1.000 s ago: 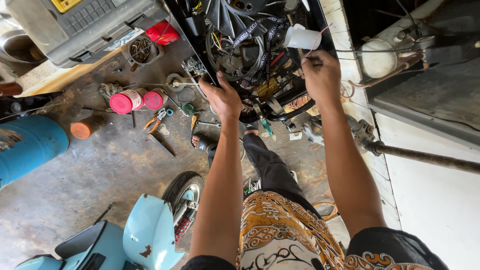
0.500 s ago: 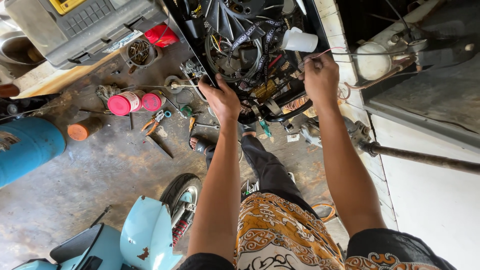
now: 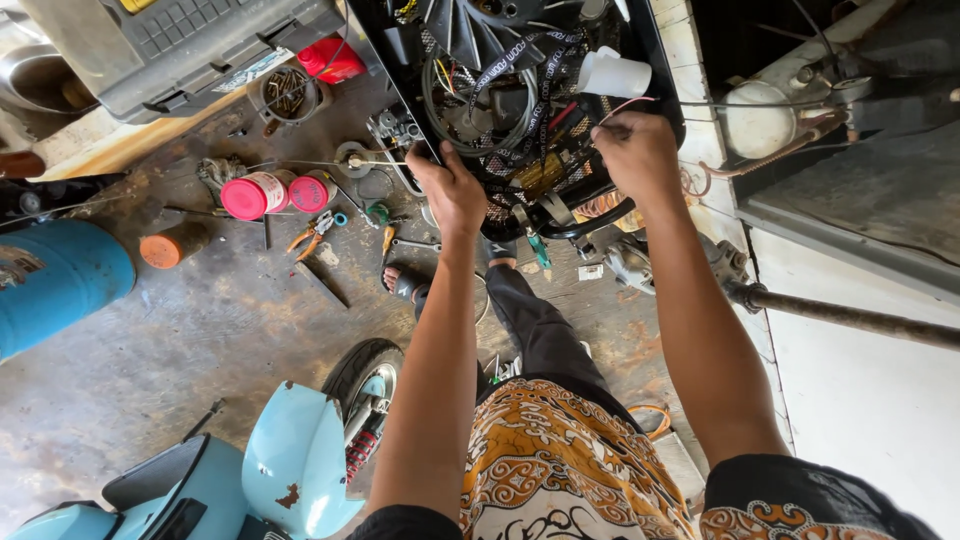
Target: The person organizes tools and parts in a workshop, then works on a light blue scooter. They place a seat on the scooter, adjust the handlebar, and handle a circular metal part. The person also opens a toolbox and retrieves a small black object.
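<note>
View from above of a person seated on a stained concrete floor [image 3: 150,340], both arms reaching forward into an opened black machine housing [image 3: 520,90] packed with looped cables, black printed straps and a dark fan-like wheel. The left hand [image 3: 452,190] lies on the housing's near left edge, fingers curled over the rim and closed upon it. The right hand [image 3: 640,150] is closed at the housing's right side, pinching a thin wire [image 3: 625,107] between the fingertips; the wire runs up and to the right from the hand. Just above the right hand, a white cylindrical part [image 3: 612,74] sits inside the housing. On the floor left of the housing lie a red-capped can [image 3: 255,195] with a smaller pink lid beside it, orange-handled pliers [image 3: 312,232], an open-ended wrench [image 3: 412,243] and a small round tin of screws [image 3: 287,93]. A grey tool case [image 3: 190,45] stands at upper left, a blue cylinder [image 3: 55,285] at the left edge, and a pale blue scooter [image 3: 290,460], front wheel turned toward the person, at lower left. A rusty metal bar [image 3: 850,318] crosses the right side.
</note>
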